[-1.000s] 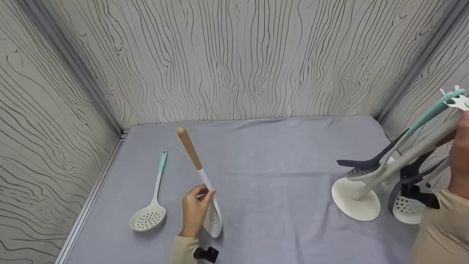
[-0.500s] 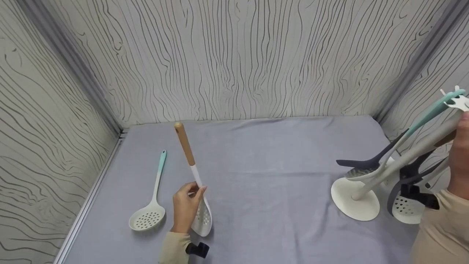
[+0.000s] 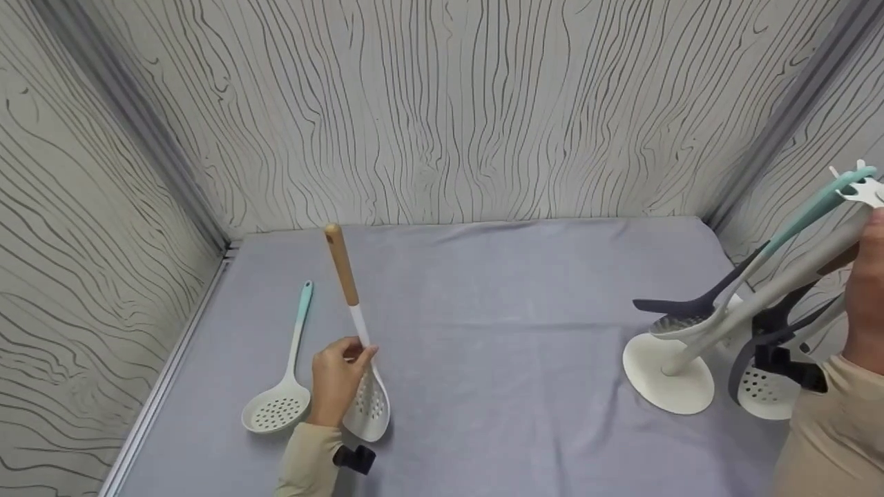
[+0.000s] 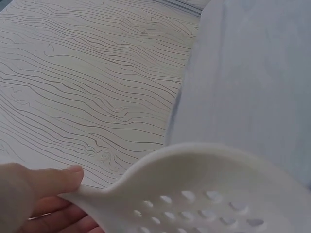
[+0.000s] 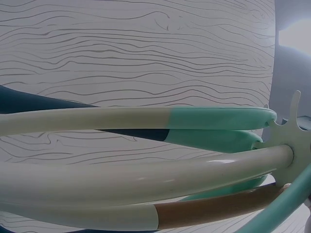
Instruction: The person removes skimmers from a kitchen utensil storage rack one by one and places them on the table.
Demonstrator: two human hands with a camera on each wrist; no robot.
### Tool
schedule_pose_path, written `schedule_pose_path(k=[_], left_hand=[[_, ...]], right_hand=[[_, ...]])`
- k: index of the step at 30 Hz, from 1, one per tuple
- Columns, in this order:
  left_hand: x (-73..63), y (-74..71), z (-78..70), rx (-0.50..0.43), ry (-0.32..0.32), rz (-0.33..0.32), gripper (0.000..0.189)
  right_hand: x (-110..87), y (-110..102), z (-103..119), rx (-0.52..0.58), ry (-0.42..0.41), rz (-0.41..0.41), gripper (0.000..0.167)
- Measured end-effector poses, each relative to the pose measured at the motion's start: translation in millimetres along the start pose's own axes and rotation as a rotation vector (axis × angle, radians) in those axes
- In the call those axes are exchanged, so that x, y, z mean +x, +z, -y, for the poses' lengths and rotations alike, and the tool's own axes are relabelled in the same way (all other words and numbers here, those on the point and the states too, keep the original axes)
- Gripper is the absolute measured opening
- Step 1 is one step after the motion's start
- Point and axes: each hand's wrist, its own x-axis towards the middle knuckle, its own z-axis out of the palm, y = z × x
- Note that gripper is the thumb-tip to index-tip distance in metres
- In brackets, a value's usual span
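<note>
My left hand (image 3: pixel 335 379) pinches the narrow neck of a white slotted spoon with a wooden handle (image 3: pixel 342 266). Its handle points up and away, and its perforated bowl (image 4: pixel 194 194) hangs low beside the wrist. Left of that hand, a pale skimmer (image 3: pixel 277 413) with a mint handle lies on the cloth. At the right edge, my right hand (image 3: pixel 867 297) holds the top of a white utensil stand (image 3: pixel 673 386); most of its fingers are hidden. Mint handles (image 5: pixel 218 118) and a brown handle (image 5: pixel 214 208) hang from the stand's hooked top (image 5: pixel 291 131).
A grey cloth (image 3: pixel 483 386) covers the table. On the stand hang a dark utensil (image 3: pixel 680 308) and a perforated turner (image 3: pixel 766 393), among others. Wood-patterned panels (image 3: pixel 428 110) rise at the back and on both sides.
The left hand has moved left with the slotted spoon, toward the skimmer, and the spoon's handle has become more upright. The right hand and the stand have stayed in place.
</note>
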Motion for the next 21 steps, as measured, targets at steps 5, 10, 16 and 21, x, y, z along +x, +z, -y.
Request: schedule_pose_path(k=[5, 10, 16, 21], left_hand=[[8.0, -6.9, -0.5, 0.042, -0.025, 0.064, 0.017], [11.1, -9.1, 2.0, 0.078, -0.067, 0.111, 0.016], [15.2, -9.3, 9.5, 0.129, -0.079, 0.136, 0.015], [18.3, -10.0, 14.9, 0.159, -0.117, 0.176, 0.015]], right_hand=[[0.4, 0, 1, -0.003, 0.013, 0.002, 0.035], [1.6, -1, 1, 0.032, -0.016, -0.001, 0.033], [2.5, -1, 0, 0.034, -0.03, -0.008, 0.034], [2.7, -1, 1, 0.025, -0.029, -0.009, 0.033]])
